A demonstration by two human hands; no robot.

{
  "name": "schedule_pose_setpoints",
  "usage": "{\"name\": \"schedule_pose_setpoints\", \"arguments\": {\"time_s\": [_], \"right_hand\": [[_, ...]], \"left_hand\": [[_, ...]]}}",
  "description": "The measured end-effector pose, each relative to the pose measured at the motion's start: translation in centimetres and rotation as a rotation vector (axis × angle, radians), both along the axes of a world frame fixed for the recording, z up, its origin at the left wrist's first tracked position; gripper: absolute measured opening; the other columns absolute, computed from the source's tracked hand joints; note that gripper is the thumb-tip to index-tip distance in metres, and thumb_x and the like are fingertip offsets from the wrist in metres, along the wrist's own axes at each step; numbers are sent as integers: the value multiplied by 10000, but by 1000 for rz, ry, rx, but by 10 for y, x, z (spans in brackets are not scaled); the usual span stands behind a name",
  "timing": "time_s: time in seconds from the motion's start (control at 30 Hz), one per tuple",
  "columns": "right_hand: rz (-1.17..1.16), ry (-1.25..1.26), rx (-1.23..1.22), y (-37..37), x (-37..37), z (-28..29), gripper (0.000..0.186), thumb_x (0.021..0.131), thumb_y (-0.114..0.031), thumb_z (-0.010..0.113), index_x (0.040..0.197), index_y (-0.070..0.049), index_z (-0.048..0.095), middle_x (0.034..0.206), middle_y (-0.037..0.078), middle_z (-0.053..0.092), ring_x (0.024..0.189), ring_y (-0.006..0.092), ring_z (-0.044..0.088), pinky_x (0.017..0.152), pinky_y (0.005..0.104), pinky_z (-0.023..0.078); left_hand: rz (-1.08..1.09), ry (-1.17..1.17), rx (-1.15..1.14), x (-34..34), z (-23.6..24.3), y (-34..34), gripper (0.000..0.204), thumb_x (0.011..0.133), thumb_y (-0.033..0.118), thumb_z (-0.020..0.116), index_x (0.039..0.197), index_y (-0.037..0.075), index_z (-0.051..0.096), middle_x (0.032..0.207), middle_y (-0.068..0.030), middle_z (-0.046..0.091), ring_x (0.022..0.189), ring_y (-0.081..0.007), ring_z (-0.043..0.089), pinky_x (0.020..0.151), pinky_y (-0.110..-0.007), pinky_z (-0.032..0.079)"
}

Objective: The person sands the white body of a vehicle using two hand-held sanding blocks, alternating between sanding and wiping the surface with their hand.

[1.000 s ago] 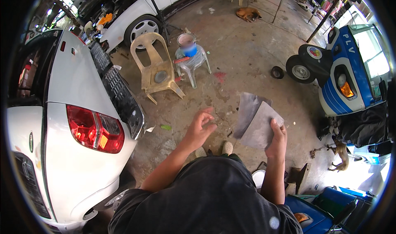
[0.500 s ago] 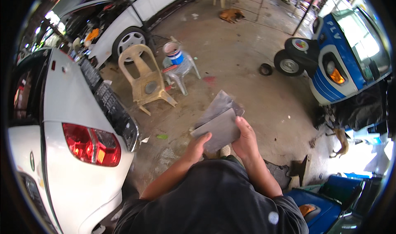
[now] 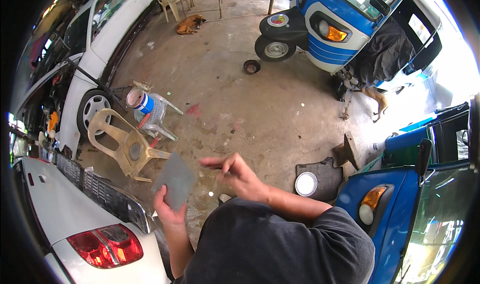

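In my left hand [image 3: 170, 209] is a flat grey sheet of sandpaper [image 3: 176, 181], tilted upward, with my thumb across its near edge. Whether a second sheet lies behind it cannot be seen. My right hand [image 3: 239, 176] is off to the right of the sheet, not touching it. Its fingers are apart, some stretched left and others partly bent, and nothing shows in them. Just beyond the sheet stands a worn beige plastic chair [image 3: 119, 143], with a round grey disc on its seat.
A grey stool [image 3: 159, 116] bears a blue-and-white paint can [image 3: 141, 102]. White car parts with a red tail light [image 3: 106, 246] lie close on the left. Blue three-wheelers [image 3: 330, 34] stand on the right. A dog [image 3: 190, 25] lies farther off; a white round dish [image 3: 306, 184] rests on a black mat.
My right hand has let go of the sheets and moved apart. My left hand has moved left with the sandpaper. The view has swung right, showing more of the blue vehicles.
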State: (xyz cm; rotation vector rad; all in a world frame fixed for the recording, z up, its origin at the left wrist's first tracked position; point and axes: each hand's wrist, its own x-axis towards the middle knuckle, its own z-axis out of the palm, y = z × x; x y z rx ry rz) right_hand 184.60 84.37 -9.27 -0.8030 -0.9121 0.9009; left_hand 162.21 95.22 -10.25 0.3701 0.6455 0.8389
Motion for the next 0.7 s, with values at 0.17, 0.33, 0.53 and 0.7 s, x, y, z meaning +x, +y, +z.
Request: {"name": "schedule_pose_setpoints", "arguments": {"time_s": [0.17,0.33,0.53,0.7], "right_hand": [[-192,-572,-108,16,20,4,269,913,36,562,1145,-52,457,1320,208,573,1173,342,594,958,444,484],[-63,-1023,214,9,-10,18,546,766,-23,599,1310,-13,550,1326,181,572,1217,347,555,1025,452,445],[-94,-740,83,26,-19,7,479,782,-20,582,1260,-6,569,1292,167,590,1220,344,560,1026,440,458],[-50,-891,219,8,-37,20,537,726,47,571,1261,-4,567,1308,165,590,1205,340,572,1015,441,468]], "left_hand": [[-153,200,132,-3,-9,-11,501,872,57,539,1359,-36,467,1333,-156,557,1236,-307,542,1069,-457,414],[-159,317,511,33,-16,-7,765,888,133,584,1548,35,209,1435,-114,455,1286,-240,471,1107,-372,349],[-215,713,1027,51,2,-31,784,970,343,549,1553,12,144,1447,-155,437,1341,-238,435,1139,-376,323],[-278,846,979,31,-5,-30,716,957,300,548,1523,3,224,1454,-164,432,1348,-233,425,1121,-369,328]]}}
